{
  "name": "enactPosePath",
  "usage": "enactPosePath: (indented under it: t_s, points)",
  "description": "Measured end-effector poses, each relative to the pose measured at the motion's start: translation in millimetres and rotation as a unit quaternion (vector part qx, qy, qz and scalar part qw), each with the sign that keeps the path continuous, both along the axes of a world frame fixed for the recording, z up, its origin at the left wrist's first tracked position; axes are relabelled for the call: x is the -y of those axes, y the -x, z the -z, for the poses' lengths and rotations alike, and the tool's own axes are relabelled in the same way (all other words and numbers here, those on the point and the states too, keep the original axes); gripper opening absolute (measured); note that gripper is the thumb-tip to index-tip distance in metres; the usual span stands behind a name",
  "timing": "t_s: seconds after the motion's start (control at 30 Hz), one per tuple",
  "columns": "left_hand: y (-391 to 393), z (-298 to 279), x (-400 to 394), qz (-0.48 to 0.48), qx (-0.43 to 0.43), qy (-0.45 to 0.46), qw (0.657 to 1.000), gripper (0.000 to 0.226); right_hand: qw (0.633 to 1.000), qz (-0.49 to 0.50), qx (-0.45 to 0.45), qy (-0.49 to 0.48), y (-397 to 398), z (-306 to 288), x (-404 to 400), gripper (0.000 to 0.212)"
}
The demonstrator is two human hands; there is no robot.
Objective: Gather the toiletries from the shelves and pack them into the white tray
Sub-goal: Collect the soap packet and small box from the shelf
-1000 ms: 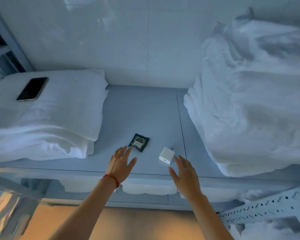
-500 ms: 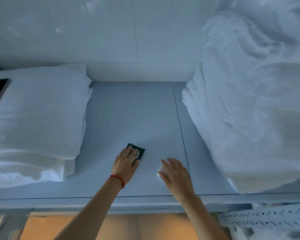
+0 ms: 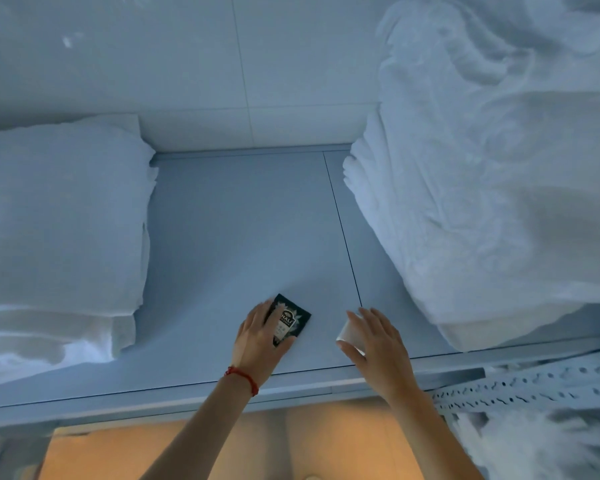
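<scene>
On the grey shelf (image 3: pixel 243 237), near its front edge, lies a dark green sachet (image 3: pixel 290 318) with white print. My left hand (image 3: pixel 260 341), a red cord at its wrist, pinches the sachet between fingers on top and thumb at its lower edge. Just to the right, my right hand (image 3: pixel 374 344) grips a small white box (image 3: pixel 349 332), fingers over its top and thumb underneath; most of the box is hidden by the fingers. The white tray is not in view.
Folded white linen (image 3: pixel 59 216) is stacked on the shelf's left side. A big heap of white bedding (image 3: pixel 492 174) fills the right. A white panelled wall (image 3: pixel 187 64) closes the back. A perforated metal rail (image 3: pixel 520 382) sticks out below right, above more bedding.
Both hands reached forward onto the shelf. The left closed on the sachet and the right on the white box. The view shifted right, taking the phone on the linen out of frame.
</scene>
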State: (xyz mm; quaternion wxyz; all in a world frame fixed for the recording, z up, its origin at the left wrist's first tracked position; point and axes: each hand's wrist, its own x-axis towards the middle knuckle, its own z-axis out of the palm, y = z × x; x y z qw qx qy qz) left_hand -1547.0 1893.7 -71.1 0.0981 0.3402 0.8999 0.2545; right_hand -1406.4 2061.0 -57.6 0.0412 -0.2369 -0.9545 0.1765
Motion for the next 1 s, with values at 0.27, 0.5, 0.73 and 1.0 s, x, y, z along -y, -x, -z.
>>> enactPosePath:
  t_s: [0.27, 0.5, 0.73, 1.0]
  points:
    - [1.8, -4.9, 1.8, -0.032, 0.029, 0.016, 0.999, 0.058, 0.997, -0.035, -0.057, -0.034, 2.9, 3.3, -1.5, 0.06]
    - [-3.4, -14.4, -6.8, -0.097, 0.122, -0.052, 0.986, 0.054, 0.995, -0.049, -0.077, -0.033, 2.0, 10.0, -5.1, 0.058]
    - [-8.3, -18.5, -5.7, -0.096, 0.132, -0.071, 0.984, 0.05, 0.996, -0.051, -0.067, -0.027, 1.9, 6.2, -3.9, 0.05]
    - [-6.4, -25.9, 11.2, -0.031, 0.113, -0.092, 0.989, 0.037, 0.998, 0.012, -0.055, -0.03, -16.4, 1.3, 22.9, 0.048]
